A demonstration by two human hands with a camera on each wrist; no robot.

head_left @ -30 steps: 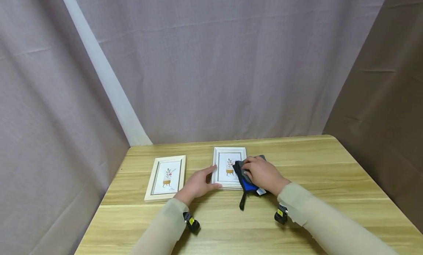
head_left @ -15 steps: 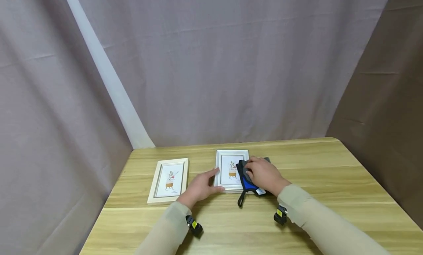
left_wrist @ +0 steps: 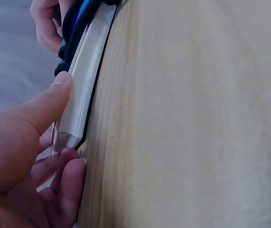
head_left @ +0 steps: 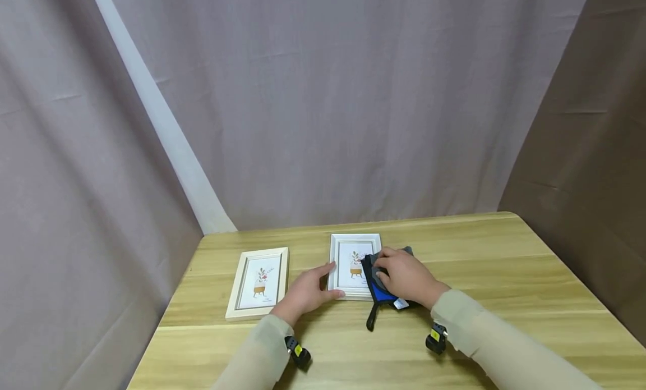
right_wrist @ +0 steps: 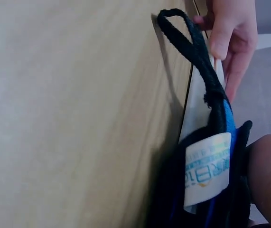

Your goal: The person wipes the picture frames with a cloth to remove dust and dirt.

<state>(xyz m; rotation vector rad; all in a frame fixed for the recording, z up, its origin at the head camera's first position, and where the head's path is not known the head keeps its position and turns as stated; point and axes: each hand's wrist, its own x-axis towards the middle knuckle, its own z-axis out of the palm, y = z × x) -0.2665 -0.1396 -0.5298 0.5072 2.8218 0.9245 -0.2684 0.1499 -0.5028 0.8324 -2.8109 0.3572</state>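
A silvery-white picture frame (head_left: 354, 293) lies on the table, with a drawing of a potted plant behind its front. My left hand (head_left: 309, 292) holds its near left corner, thumb on the near edge and fingers along the left side. In the left wrist view, that thumb (left_wrist: 54, 97) presses the frame's edge (left_wrist: 85, 80). My right hand (head_left: 406, 273) grips a folded grey and blue cloth (head_left: 382, 293) with black edging over the frame's right part. The cloth's black loop (right_wrist: 187, 45) and white label (right_wrist: 207, 171) show in the right wrist view. Part of the picture is hidden beneath the cloth.
A cream picture frame (head_left: 234, 292) with a similar drawing lies to the left of my left hand. Grey curtains (head_left: 323, 109) hang behind the wooden table (head_left: 363, 356), with a brown one (head_left: 580, 182) on the right.
The cloth's loop has swung slightly and the right hand has shifted a little with the cloth on the frame. My left hand keeps its hold on the corner. The head view has shifted slightly.
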